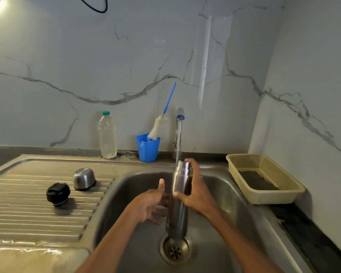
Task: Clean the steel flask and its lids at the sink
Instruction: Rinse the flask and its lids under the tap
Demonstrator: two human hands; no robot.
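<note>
Flanking flask (pixel 180 203): lids (pixel 84 178), brush cup (pixel 147 147), basket (pixel 264 179).

We are reaching both forearms forward | right hand (pixel 195 191) is gripping the flask (pixel 180 201) | left hand (pixel 153 201) is spreading loose fingers, thumb up

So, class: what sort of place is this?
Most likely a home kitchen sink area: a steel sink with ribbed drainboard, a running tap and a bottle brush in a blue cup.
</note>
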